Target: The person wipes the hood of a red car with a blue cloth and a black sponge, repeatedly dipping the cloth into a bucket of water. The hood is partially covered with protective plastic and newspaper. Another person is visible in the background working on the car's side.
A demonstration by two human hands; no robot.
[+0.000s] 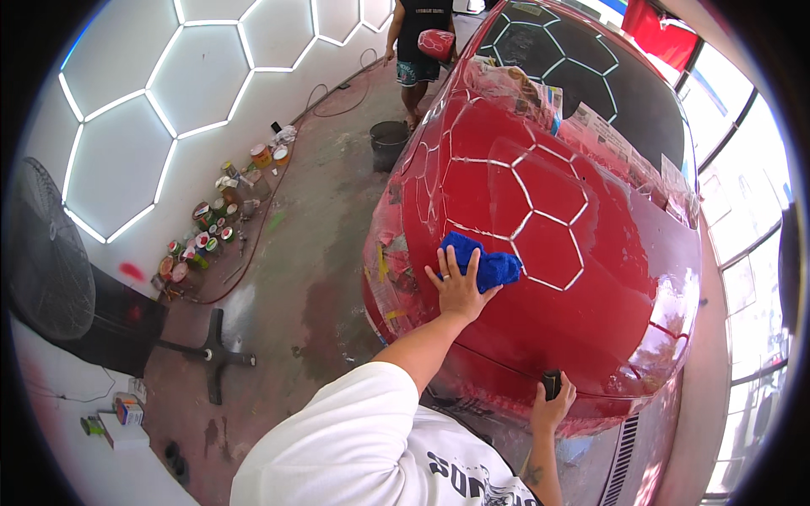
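Note:
Fingers spread, my left hand (461, 291) lies flat on a bunched blue cloth (485, 263), pressing it against the red car hood (574, 312). The cloth rests near the left side of the glossy panel. Lower right, by the hood's front edge, my right hand (553, 408) grips a small black block (552, 385). Its fingers are wrapped round the block, whose exact kind I cannot make out. White hexagon reflections run across the hood.
Paper and plastic sheeting (607, 139) mask the windshield base. Several paint cans (202, 240) line the left wall, with a hose (253, 244) alongside. A pedestal fan (51, 253) stands left. Farther off are a black bucket (389, 145) and another person (419, 42) holding a red mirror cover (436, 45).

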